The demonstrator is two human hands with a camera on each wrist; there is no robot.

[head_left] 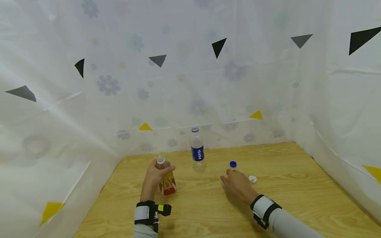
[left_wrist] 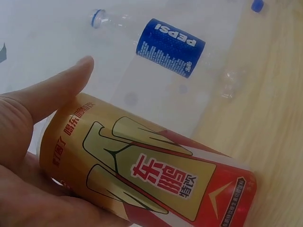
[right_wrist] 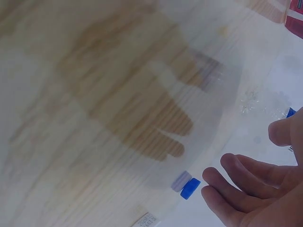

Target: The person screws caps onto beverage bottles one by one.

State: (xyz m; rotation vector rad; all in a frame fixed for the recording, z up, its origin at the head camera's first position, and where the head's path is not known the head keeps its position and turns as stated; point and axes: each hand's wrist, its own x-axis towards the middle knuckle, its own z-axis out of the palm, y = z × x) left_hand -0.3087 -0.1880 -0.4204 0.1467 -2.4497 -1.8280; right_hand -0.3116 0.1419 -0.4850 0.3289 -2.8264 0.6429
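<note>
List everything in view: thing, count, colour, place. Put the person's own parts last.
Tea bottle: one, clear with a red and gold label, no cap on, upright on the table's left part, gripped by the left hand.
Pepsi bottle: one, clear with a blue label, no cap on, upright at the middle back of the table.
Blue cap: one, blue, on the table just beyond the right hand's fingertips.
White cap: one, white, on the table right of the right hand.
Table: one, light wood.
Curtain: white, translucent, with faint flowers and black, grey and yellow triangles, around the table.
Wristbands: two, white and black, one on each wrist.
Left hand: holds the tea bottle.
Right hand: fingers relaxed, near the blue cap, holding nothing.
</note>
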